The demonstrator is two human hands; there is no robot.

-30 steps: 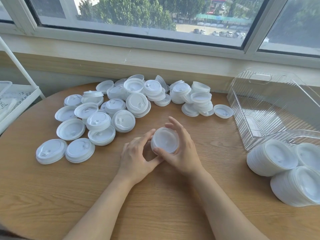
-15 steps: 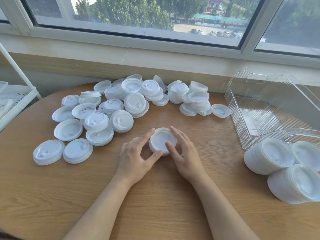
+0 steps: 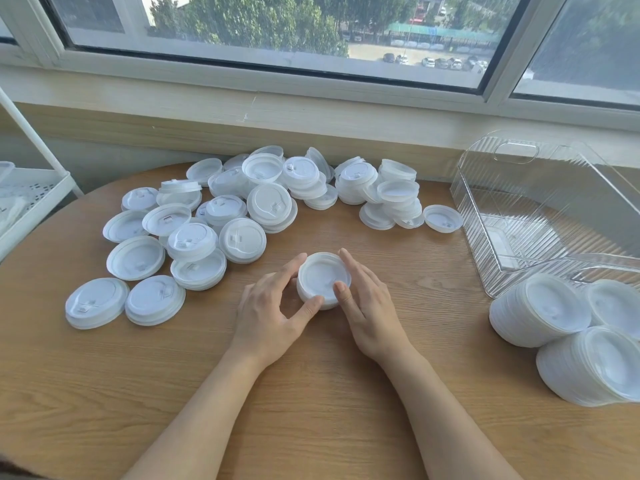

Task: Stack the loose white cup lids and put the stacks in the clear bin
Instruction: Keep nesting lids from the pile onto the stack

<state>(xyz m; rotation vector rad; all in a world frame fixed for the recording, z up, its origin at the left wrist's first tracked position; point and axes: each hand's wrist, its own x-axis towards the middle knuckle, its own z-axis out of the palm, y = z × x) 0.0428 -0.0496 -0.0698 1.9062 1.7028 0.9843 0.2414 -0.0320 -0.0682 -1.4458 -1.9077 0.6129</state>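
Observation:
A short stack of white cup lids [image 3: 320,277] stands on the wooden table, open side up. My left hand [image 3: 273,306] holds it with the index finger along its left side and the thumb against its near edge. My right hand [image 3: 367,303] holds its right side, fingers laid along the wall and thumb on the near rim. Loose white lids [image 3: 242,209] lie scattered and overlapping across the far left and middle of the table. The clear bin [image 3: 540,216] stands at the right, tipped open towards me, with nothing visible inside.
Three tall finished lid stacks [image 3: 540,313] lie on their sides at the right, in front of the bin. A white rack [image 3: 31,199] stands past the table's left edge. A window sill and wall run behind the table.
Both hands have lowered the small lid stack from a tilted, raised hold down flat onto the table. The hands stay around it.

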